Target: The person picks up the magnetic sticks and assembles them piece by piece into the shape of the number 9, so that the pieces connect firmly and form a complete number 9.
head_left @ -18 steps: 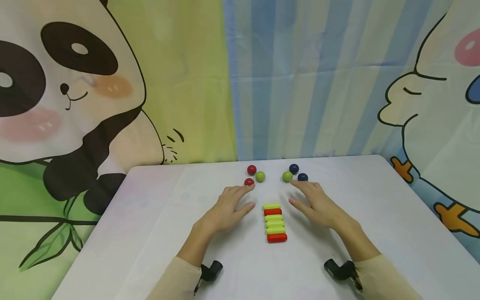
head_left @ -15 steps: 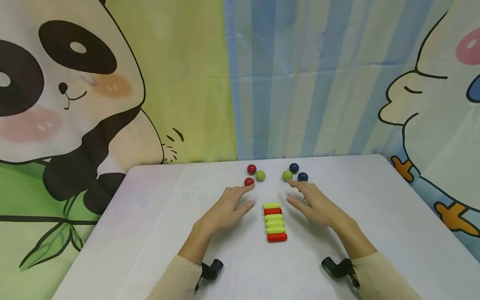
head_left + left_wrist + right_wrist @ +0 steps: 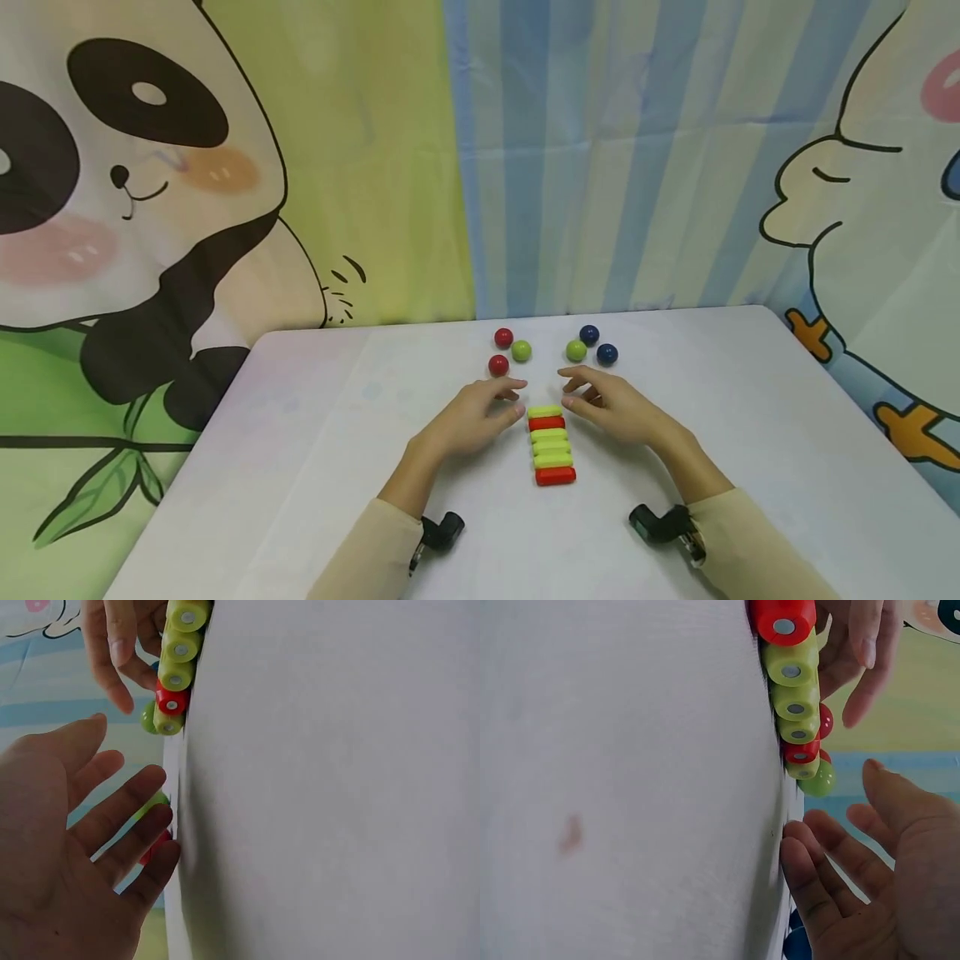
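Note:
Red and yellow-green rods lie side by side in a row down the middle of the table, a red rod nearest and a yellow-green rod farthest. Grey metal discs show on their ends in both wrist views. My left hand hovers left of the row's far end, fingers loosely bent and holding nothing. Opposite it, on the right, my right hand has the same relaxed pose. Beyond the left fingers sit two red balls and a green ball; beyond the right, a second green ball and two dark blue balls.
The white-covered table ends at a back edge just behind the balls. A curtain with stripes and cartoon animals hangs behind it. Each wrist carries a black camera mount.
Both hands have moved inward toward the row's far end, and their fingers have bent a little more. Fingertips have drawn back from the balls. Rods and balls stay in place.

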Demonstrator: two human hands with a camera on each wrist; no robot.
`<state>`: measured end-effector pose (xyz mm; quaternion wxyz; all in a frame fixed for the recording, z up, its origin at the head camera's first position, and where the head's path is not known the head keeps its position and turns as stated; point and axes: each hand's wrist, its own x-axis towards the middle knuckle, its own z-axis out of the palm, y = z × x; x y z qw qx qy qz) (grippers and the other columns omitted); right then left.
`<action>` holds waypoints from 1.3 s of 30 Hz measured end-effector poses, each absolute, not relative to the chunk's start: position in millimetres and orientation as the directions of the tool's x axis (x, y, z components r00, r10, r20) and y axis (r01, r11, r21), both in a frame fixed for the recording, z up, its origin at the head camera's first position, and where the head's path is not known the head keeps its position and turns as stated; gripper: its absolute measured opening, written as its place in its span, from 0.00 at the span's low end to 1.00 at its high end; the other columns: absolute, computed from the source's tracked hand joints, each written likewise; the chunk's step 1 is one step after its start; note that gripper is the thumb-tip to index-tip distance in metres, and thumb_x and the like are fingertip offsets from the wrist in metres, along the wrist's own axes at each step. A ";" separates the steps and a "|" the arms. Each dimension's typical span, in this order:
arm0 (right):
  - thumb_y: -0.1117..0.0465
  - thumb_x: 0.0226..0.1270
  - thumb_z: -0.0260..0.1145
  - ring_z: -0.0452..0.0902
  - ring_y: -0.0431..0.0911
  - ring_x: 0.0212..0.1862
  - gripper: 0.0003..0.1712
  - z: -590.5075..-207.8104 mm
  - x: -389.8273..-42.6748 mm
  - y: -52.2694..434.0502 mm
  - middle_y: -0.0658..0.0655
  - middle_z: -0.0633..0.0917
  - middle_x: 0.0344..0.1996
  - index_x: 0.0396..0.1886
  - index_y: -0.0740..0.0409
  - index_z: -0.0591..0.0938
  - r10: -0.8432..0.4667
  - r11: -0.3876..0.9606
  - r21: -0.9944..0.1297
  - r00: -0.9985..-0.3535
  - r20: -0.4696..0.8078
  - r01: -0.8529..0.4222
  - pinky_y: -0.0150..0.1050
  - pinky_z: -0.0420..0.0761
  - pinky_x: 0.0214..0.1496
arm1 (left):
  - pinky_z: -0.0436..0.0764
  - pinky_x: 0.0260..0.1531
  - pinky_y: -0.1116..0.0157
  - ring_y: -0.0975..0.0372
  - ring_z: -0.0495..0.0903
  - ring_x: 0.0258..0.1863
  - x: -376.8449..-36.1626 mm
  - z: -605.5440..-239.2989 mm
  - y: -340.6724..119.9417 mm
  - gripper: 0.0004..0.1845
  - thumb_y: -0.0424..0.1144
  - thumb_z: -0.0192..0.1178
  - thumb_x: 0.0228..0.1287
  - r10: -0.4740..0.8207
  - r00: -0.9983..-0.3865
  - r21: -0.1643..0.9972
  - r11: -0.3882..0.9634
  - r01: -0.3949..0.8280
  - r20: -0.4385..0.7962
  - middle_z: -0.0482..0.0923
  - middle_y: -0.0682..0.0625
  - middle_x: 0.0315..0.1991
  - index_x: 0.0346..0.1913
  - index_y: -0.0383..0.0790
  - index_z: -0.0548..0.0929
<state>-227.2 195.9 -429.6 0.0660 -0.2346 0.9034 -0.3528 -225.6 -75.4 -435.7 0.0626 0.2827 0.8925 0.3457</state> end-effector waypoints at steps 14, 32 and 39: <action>0.60 0.65 0.64 0.76 0.41 0.40 0.18 -436.9 -229.4 191.2 0.45 0.81 0.39 0.55 0.50 0.77 -0.567 0.578 -0.685 -0.822 0.055 -0.444 0.36 0.77 0.46 | 0.72 0.54 0.64 0.69 0.73 0.49 -231.9 -445.3 -58.2 0.14 0.45 0.56 0.67 0.595 -0.800 0.590 0.620 0.517 0.076 0.78 0.61 0.48 0.53 0.52 0.80; 0.57 0.68 0.61 0.73 0.42 0.37 0.08 -444.7 -230.7 187.2 0.44 0.80 0.34 0.45 0.46 0.81 -0.582 0.603 -0.670 -0.813 0.001 -0.433 0.38 0.74 0.43 | 0.73 0.52 0.64 0.70 0.73 0.46 -237.8 -457.2 -51.9 0.12 0.44 0.60 0.63 0.571 -0.821 0.613 0.646 0.455 0.008 0.76 0.64 0.45 0.49 0.57 0.81; 0.57 0.67 0.61 0.74 0.43 0.38 0.07 -435.9 -244.6 180.2 0.44 0.80 0.35 0.44 0.44 0.81 -0.527 0.633 -0.670 -0.850 -0.005 -0.388 0.41 0.74 0.45 | 0.74 0.51 0.65 0.69 0.74 0.44 -256.0 -450.1 -48.9 0.12 0.45 0.62 0.62 0.538 -0.842 0.626 0.648 0.434 0.027 0.77 0.64 0.42 0.48 0.57 0.81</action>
